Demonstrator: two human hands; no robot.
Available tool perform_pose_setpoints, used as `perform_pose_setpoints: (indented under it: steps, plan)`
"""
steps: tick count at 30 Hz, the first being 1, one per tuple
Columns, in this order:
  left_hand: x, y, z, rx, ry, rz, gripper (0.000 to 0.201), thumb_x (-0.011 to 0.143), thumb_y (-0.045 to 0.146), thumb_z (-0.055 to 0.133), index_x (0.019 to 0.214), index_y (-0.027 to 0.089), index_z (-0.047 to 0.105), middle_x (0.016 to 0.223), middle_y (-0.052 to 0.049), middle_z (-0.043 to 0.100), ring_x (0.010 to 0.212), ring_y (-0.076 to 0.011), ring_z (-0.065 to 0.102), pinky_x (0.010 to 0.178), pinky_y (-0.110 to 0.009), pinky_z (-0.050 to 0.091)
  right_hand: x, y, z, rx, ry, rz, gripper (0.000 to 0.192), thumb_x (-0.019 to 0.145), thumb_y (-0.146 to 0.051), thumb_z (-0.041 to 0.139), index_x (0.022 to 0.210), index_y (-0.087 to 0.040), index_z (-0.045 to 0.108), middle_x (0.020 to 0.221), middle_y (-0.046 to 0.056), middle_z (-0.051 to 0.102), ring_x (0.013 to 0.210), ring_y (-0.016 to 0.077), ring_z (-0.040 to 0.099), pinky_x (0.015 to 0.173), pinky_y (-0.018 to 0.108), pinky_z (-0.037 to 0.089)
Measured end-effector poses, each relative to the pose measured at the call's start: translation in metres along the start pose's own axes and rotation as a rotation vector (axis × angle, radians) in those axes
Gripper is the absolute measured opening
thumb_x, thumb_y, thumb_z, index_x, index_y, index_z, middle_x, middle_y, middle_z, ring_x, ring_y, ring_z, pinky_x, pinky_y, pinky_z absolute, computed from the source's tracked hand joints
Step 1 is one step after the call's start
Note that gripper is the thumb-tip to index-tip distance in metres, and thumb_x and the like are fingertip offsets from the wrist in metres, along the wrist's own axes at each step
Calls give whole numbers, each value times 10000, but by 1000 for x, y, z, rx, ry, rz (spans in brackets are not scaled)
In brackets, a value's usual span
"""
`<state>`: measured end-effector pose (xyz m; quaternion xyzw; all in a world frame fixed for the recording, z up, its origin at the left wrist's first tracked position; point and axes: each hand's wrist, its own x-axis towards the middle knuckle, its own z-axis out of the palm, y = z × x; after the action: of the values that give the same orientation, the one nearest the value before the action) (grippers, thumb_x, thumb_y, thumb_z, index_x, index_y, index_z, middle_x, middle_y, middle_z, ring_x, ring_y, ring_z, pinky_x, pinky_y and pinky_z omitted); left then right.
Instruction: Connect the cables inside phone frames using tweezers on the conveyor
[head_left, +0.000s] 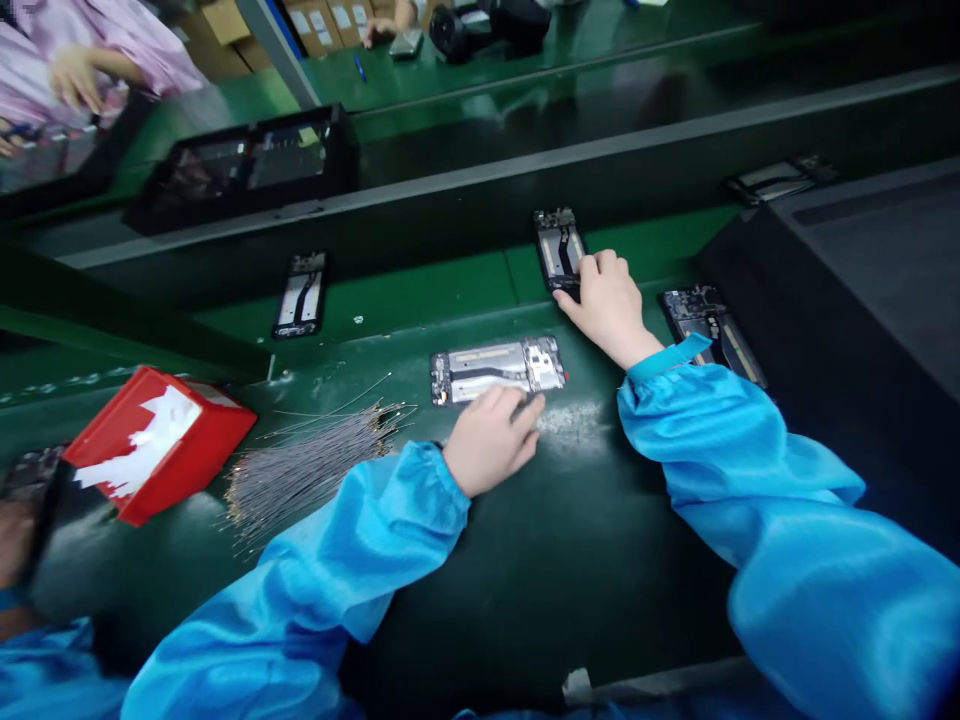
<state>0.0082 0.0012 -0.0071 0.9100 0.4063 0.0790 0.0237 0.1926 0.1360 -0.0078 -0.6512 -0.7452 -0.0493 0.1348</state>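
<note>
My right hand [611,308] has its thumb and fingers around the near right corner of an opened phone [555,245], back cover off, on the raised green ledge. Below it, a second opened phone [480,368] lies sideways on the green bench with its silver inside and a black ribbon strip showing. My left hand [495,438] rests at that phone's near edge, fingers bent and slightly apart, their tips partly over the rim. To its left spreads a bundle of thin grey cables [300,480] with small metal ends.
A red bin [142,440] with torn white paper stands left of the cables. More opened phones lie on the ledge [300,295] and beside a black tray [862,270] at right. A co-worker's hand [75,78] shows across the bench, behind a black divided tray [247,165].
</note>
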Motion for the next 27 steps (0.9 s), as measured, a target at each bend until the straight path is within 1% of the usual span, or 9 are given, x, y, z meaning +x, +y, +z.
perform_pose_setpoints:
  steps: [3, 5, 9, 13, 16, 18, 20, 23, 27]
  plan:
    - [19, -18, -1, 80, 44, -200, 447, 822, 358, 467, 1230, 175, 442, 1247, -155, 408, 1148, -320, 358, 892, -461, 355, 6, 0, 13, -43, 46, 66, 467, 787, -447, 471, 1072, -79, 449, 1087, 190, 447, 965, 311, 421, 729, 397, 377]
    - [25, -27, -4, 105, 28, -273, 467, 812, 380, 486, 1235, 187, 440, 1299, -158, 365, 1200, -338, 306, 915, -485, 332, 10, -2, 18, -55, 54, 108, 535, 759, -516, 478, 1085, -94, 441, 1079, 182, 451, 946, 305, 425, 693, 380, 381]
    - [18, -43, -16, 84, -77, -270, 424, 813, 322, 493, 1216, 194, 460, 1247, -128, 439, 1161, -280, 381, 909, -421, 378, 21, -4, 22, -59, 75, 157, 558, 716, -539, 512, 1079, -119, 454, 1045, 164, 474, 914, 301, 438, 629, 351, 382]
    - [-8, -69, -38, 48, -124, -286, 339, 809, 294, 492, 1133, 196, 517, 1193, -94, 484, 1071, -239, 464, 882, -387, 416, 20, 1, 17, -24, 131, 125, 497, 734, -489, 504, 1058, -112, 481, 1020, 179, 494, 889, 306, 447, 599, 349, 375]
    - [-37, -97, -53, 77, -84, -361, 239, 814, 284, 470, 1011, 188, 564, 1116, -76, 517, 1021, -227, 486, 877, -378, 417, 4, 7, 10, -3, 190, 31, 475, 762, -506, 463, 1012, -106, 513, 977, 184, 516, 881, 312, 443, 590, 351, 366]
    - [-55, -113, -59, 105, -79, -441, 203, 813, 281, 460, 952, 182, 569, 1022, -68, 538, 952, -216, 507, 846, -364, 429, -12, 8, 4, -21, 189, -46, 475, 778, -533, 427, 956, -108, 540, 915, 173, 535, 863, 308, 445, 576, 341, 358]
    - [-68, -122, -61, 133, -95, -506, 192, 812, 287, 452, 914, 176, 570, 948, -65, 542, 892, -211, 515, 811, -351, 435, -30, 4, -4, -56, 163, -121, 477, 795, -543, 391, 915, -112, 556, 870, 161, 545, 849, 302, 448, 561, 330, 349]
    - [-70, -124, -56, 194, -131, -529, 186, 803, 289, 455, 898, 177, 570, 896, -65, 542, 852, -215, 513, 755, -333, 435, -59, -11, -15, -61, 94, -265, 419, 813, -501, 393, 886, -129, 570, 868, 150, 552, 852, 294, 446, 562, 327, 344]
    - [-53, -116, -49, 398, -162, -513, 134, 775, 199, 441, 792, 160, 568, 811, -87, 545, 803, -244, 513, 656, -343, 404, -88, -34, -25, 39, -17, -524, 236, 806, -344, 472, 856, -141, 579, 873, 126, 555, 836, 260, 458, 628, 336, 360]
